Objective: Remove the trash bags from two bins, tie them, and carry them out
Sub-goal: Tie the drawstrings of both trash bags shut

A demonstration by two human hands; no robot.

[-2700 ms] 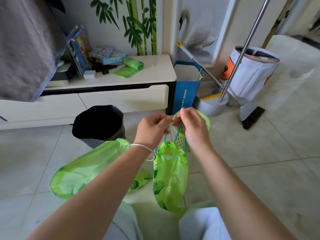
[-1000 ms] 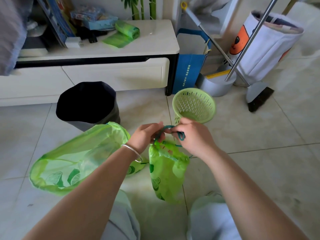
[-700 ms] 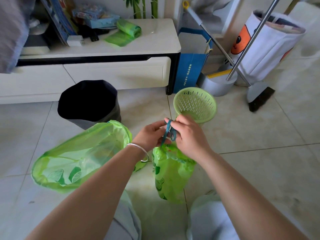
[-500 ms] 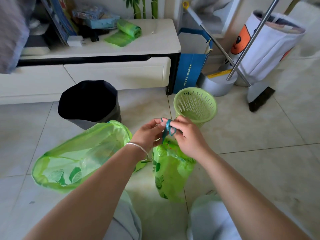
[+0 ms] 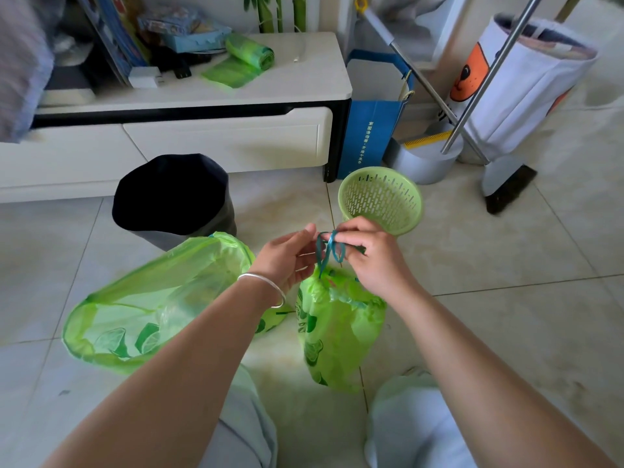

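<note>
From my head camera I count two green trash bags. The smaller bag (image 5: 337, 336) hangs between my knees with its mouth gathered shut, and its teal drawstring (image 5: 329, 251) loops up between my two hands. The larger bag (image 5: 155, 305) lies on its side on the tiled floor (image 5: 506, 315) to my left, its mouth open and untied.

My right hand (image 5: 374, 261) pinches the drawstring loops, fingers curled round them. My left hand (image 5: 287, 258), with a silver bangle (image 5: 266, 287) at the wrist, has its fingertips at the cord, though I cannot tell whether they actually grip it.

There are two bins: a dark bin (image 5: 172, 197) behind the larger bag, and a small green slotted basket (image 5: 381, 199) just beyond my right hand. One roll of green bags (image 5: 248, 55) sits on the low white cabinet (image 5: 304, 82). One blue paper bag (image 5: 371, 130) stands beside the cabinet, then one broom (image 5: 506, 177) and one white fabric hamper (image 5: 526, 82).

Compared with half a second ago, my hands have drawn slightly apart, the drawstring now shows as open loops rather than a tight bunch, and the bags and bins lie where they were.
</note>
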